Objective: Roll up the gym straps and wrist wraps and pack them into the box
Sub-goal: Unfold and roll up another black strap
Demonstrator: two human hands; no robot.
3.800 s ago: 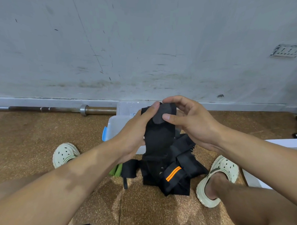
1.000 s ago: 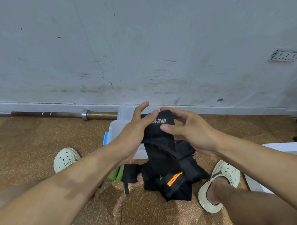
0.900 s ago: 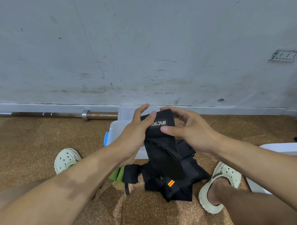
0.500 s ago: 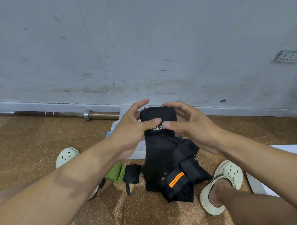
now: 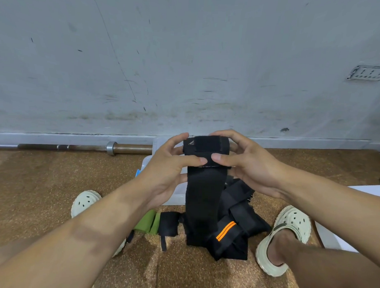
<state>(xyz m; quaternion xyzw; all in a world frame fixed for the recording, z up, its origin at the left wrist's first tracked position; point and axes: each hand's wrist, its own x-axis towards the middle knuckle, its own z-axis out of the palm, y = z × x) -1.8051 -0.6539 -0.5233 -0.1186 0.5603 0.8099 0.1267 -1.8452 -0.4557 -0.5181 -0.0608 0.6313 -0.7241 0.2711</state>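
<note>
Hands (image 5: 207, 164) on wrist wrap (image 5: 202, 187) above cork floor (image 5: 43, 181)

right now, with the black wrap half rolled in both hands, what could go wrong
The roll could loosen: the left hand and right hand grip only the rolled top of the black wrap, with a long tail hanging.

That tail reaches the strap pile on the floor and might snag or drag pieces along.

The clear box sits mostly hidden behind the hands, so a blind drop could miss.

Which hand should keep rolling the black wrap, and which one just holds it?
Probably the right hand rolls: its fingers curl over the top of the black wrap, thumb pressing the front. The left hand pinches the roll's other side and can steady it while the tail hangs free.
</note>
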